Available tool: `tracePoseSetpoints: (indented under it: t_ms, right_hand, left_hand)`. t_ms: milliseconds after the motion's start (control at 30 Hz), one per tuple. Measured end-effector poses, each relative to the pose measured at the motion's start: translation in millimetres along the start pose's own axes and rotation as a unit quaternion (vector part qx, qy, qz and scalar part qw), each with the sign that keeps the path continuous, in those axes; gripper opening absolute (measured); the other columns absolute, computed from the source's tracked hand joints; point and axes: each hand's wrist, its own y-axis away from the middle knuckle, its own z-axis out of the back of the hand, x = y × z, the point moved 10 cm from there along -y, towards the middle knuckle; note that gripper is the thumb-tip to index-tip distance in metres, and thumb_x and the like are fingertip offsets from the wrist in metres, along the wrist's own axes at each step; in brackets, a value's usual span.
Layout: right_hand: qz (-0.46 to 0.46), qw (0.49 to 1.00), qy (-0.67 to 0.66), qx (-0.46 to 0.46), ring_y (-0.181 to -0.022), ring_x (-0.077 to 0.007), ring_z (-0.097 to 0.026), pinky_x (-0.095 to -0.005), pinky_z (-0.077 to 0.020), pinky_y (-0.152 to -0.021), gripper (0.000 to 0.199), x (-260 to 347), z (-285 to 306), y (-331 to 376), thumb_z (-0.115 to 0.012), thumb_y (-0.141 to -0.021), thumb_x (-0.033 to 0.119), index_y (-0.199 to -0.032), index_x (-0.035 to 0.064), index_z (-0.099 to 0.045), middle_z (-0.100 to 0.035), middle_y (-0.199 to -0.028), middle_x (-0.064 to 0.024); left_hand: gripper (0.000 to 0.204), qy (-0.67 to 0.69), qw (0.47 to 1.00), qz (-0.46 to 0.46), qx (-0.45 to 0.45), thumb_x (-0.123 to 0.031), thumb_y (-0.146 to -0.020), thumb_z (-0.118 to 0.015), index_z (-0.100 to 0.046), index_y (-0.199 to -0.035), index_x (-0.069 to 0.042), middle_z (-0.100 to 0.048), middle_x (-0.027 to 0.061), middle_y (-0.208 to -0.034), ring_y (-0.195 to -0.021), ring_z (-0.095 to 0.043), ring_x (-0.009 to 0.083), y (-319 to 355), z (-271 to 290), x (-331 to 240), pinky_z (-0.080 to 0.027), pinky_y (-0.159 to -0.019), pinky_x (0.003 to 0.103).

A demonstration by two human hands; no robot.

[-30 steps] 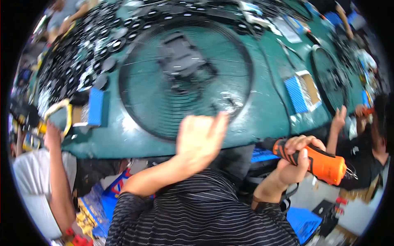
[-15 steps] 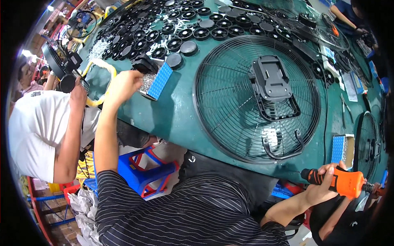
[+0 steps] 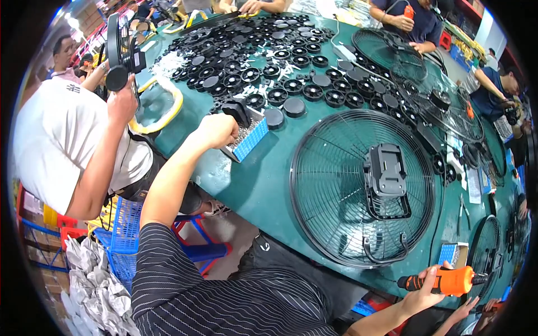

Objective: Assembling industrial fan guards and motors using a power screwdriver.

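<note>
My left hand (image 3: 217,131) reaches over a small blue-and-white box (image 3: 251,141) filled with small metal screws (image 3: 242,133). Its fingers are curled together at the screws, and the fingertips are hidden. A dark plastic part (image 3: 237,111) sits at the far side of this box. At the lower right, my right hand (image 3: 428,287) grips an orange-and-black power screwdriver (image 3: 453,281) held sideways near the table edge. Between my hands lies a round black wire fan guard (image 3: 336,224), with a black mounting bracket (image 3: 386,171) and a curved handle (image 3: 386,259) on it.
Many black round knobs and caps (image 3: 274,73) cover the far part of the green table (image 3: 224,185). A second blue box (image 3: 451,255) stands right of the guard. A co-worker in white (image 3: 67,140) sits at my left, holding a fan (image 3: 119,53). Others work across the table.
My view has tilted up, showing more of the far side. My left hand has moved from beside the screw box to over its screws. The screwdriver stays in my right hand.
</note>
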Motion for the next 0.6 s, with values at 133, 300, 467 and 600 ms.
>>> tracePoseSetpoints:
  t_ms: [133, 300, 467, 600]
  right_hand:
    - [-0.01, 1.0, -0.01, 0.013, -0.064, -0.0105, -0.048, -0.0225, -0.0392, -0.06, 0.031, 0, 2, -1, -0.06, -0.092, 0.002, -0.121, -0.0048, -0.051, -0.055, -0.082, -0.0064]
    - [0.022, 0.985, -0.164, 0.05, -0.069, -0.0176, -0.051, -0.0289, -0.0458, -0.064, 0.037, 49, -4, 6, -0.057, -0.091, 0.014, -0.121, -0.0029, -0.044, -0.049, -0.085, -0.0108]
    - [-0.04, 0.866, -0.491, 0.088, -0.063, -0.0148, -0.053, -0.0279, -0.0468, -0.061, 0.046, 89, -43, 29, -0.066, -0.089, 0.015, -0.123, -0.0008, -0.04, -0.052, -0.083, -0.0068]
    - [-0.02, 0.848, -0.519, 0.1, -0.058, -0.0126, -0.055, -0.025, -0.0501, -0.051, 0.039, 93, -83, 50, -0.063, -0.092, 0.015, -0.12, -0.0027, -0.042, -0.055, -0.084, -0.0068]
  left_hand:
    - [0.014, -0.007, 0.997, 0.008, -0.083, -0.019, -0.077, -0.069, -0.075, -0.088, -0.014, -0.071, 0.01, -0.081, -0.083, -0.07, 0.0291, 15, 24, 5, -0.055, -0.074, 0.042]
    - [0.015, 0.31, 0.908, -0.113, -0.259, -0.015, -0.08, -0.074, -0.072, -0.092, -0.006, -0.071, 0.0095, -0.086, -0.076, -0.068, 0.023, 76, 58, -46, -0.053, -0.067, 0.035]
    - [0.012, 0.612, 0.704, -0.36, -0.029, 0.001, -0.083, -0.073, -0.073, -0.095, 0.001, -0.072, 0.0109, -0.093, -0.083, -0.069, 0.0185, 149, 0, -212, -0.054, -0.065, 0.027]
    - [0.015, 0.703, 0.616, -0.347, 0.076, 0.003, -0.082, -0.073, -0.073, -0.097, 0.002, -0.072, 0.0128, -0.092, -0.08, -0.07, 0.0197, 171, -36, -259, -0.054, -0.065, 0.028]
